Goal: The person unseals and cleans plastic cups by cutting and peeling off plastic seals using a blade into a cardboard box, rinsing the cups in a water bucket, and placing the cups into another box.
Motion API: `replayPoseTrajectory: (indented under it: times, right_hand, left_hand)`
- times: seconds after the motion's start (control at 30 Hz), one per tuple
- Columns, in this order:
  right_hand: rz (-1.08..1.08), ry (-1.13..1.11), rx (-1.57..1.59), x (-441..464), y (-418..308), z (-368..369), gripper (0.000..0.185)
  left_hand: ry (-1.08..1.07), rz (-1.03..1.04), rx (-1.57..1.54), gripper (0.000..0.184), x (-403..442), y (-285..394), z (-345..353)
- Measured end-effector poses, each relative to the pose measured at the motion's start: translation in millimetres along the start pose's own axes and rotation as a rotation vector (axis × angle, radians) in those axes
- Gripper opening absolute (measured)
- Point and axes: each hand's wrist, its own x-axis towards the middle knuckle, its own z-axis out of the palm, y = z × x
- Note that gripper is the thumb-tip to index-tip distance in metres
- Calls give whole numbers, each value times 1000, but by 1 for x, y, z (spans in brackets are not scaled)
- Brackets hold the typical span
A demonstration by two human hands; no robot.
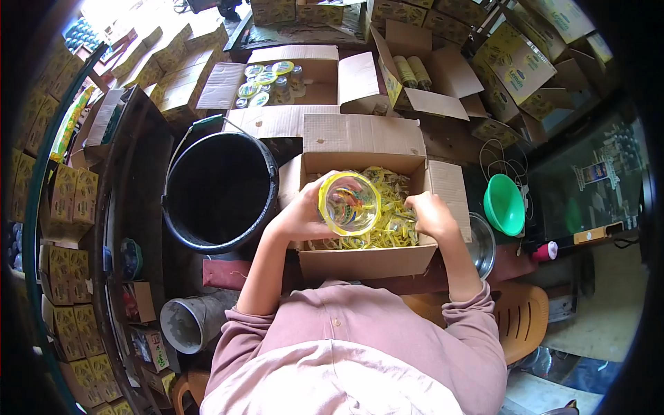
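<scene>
My left hand (301, 213) is wrapped round the side of a clear plastic jar (350, 205) with a yellow rim. The jar tilts so that its round end faces me, and a little colour shows through it. Below it stands an open cardboard box (366, 261) holding a heap of small yellow-and-clear wrappers or labels (395, 223). My right hand (434, 213) is over the box's right side, fingers curled in and thumb against them. Whatever it may hold is hidden.
A large black bucket (268, 207) stands left of the box. Behind is a carton (315, 111) with several lidded jars; another carton (443, 104) holds two bottles. At right are a green bowl (503, 205), a metal bowl (482, 245) and a pink spool (545, 252).
</scene>
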Motion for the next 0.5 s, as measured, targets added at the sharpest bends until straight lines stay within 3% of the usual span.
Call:
replayPoseTrajectory:
  times: [0.1, 0.23, 0.3, 0.33, 0.5]
  right_hand:
    - [-56, 0, 498, -2, 3, -19, 24]
    - [-45, 368, 972, -6, -8, -21, 21]
    - [-6, 507, 1101, -4, -15, -20, 16]
    - [18, 550, 1214, -3, -20, -19, 15]
    - [-40, 751, 1387, 5, -53, -15, 11]
  left_hand:
    - [96, 19, 74, 64, 1, 1, 2]
    - [287, 6, 129, 58, 3, 5, 10]
    - [391, 10, 91, 58, 4, 4, 14]
    - [388, 87, 374, 69, -3, -8, 11]
    - [538, 62, 269, 72, -7, -13, 25]
